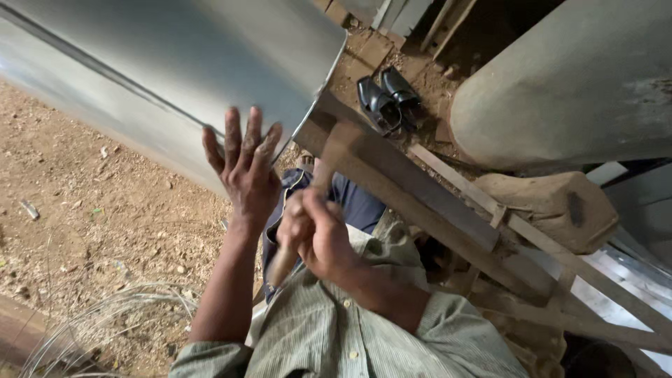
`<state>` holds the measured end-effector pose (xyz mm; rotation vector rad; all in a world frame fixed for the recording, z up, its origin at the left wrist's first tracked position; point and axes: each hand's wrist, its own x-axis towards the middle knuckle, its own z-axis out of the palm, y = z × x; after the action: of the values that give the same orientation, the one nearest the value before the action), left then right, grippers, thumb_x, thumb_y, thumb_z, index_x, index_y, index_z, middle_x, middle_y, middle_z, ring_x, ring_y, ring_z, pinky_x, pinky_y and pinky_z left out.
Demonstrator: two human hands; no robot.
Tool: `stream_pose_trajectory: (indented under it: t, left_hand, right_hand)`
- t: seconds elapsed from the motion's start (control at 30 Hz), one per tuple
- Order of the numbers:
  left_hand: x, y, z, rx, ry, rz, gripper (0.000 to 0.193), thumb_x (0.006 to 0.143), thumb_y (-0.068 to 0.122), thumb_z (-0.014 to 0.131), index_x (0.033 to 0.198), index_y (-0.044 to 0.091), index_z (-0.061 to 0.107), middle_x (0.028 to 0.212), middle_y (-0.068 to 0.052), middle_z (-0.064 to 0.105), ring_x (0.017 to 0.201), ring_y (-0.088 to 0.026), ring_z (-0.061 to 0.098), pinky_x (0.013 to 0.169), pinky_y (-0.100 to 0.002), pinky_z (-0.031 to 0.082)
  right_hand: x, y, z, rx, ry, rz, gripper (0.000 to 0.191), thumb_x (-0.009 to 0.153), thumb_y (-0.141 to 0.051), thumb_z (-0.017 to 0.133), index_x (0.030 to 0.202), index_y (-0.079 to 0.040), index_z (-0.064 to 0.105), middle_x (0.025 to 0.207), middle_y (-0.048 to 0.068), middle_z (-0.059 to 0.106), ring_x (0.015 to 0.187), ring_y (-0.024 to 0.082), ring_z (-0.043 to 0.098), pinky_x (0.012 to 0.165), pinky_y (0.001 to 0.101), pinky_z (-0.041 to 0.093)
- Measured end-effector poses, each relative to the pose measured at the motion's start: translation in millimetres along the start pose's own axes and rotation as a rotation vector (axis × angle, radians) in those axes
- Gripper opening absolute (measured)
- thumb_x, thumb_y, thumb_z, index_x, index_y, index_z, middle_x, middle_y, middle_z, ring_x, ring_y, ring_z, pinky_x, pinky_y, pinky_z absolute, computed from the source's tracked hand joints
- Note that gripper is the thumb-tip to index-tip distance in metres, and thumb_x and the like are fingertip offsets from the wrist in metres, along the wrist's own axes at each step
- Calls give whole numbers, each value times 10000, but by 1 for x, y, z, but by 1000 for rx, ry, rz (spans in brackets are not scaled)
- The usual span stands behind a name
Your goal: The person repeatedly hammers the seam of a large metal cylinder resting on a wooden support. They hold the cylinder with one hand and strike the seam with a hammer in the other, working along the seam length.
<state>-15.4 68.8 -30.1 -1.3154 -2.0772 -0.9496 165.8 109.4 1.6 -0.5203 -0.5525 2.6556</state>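
Observation:
My left hand (243, 164) presses flat, fingers spread, against the curved side of a large rolled sheet-metal cylinder (182, 63) near its open end. My right hand (316, 231) is closed around the wooden handle of a mallet (341, 150), whose blurred wooden head rests close to the cylinder's rim. The cylinder sits over a long rusty steel bar (420, 203) that runs from its mouth toward the lower right.
A second grey cylinder (581, 84) lies at the upper right. A pair of black shoes (387, 98) sits on the dirt beyond the bar. A wooden block (553, 203) and timber rails support the bar. Coiled wire (91, 329) lies at the lower left.

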Motion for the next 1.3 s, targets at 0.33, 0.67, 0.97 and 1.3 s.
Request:
stream_pose_trajectory:
  t: [0.33,0.67,0.97,1.3]
  left_hand:
    - [-1,-7,1,57,-32,46,620,1066,-43,453,1539,355,492,1683,62,354,1621,-203,202,1347,-519,-34]
    - [15,5,-18,8,0,42,534,1090,-31,484,1487,310,588,1665,11,412,1615,-227,234,1347,-523,35]
    - [6,-9,-24,21,-46,13,513,1101,-18,484,1476,310,608,1653,8,439,1609,-234,263,1363,-521,53]
    - [10,-12,-19,-15,6,32,482,1109,22,447,1451,310,627,1626,18,458,1587,-212,282,1348,-479,71]
  right_hand:
    - [-13,-62,-62,-1390,48,-660,253,1113,-177,458,904,-70,549,640,3,468,528,110,456,477,342,356]
    - [-3,-73,-91,-1562,56,-931,106,1087,-53,543,998,-89,586,703,77,532,578,200,524,538,352,411]
    - [0,-111,-74,-1170,-72,-917,270,1057,-123,398,817,-94,520,660,105,491,509,206,399,489,348,316]
    - [14,-167,-72,-2258,-222,-1225,222,1128,6,610,947,132,588,795,194,597,695,364,640,605,466,471]
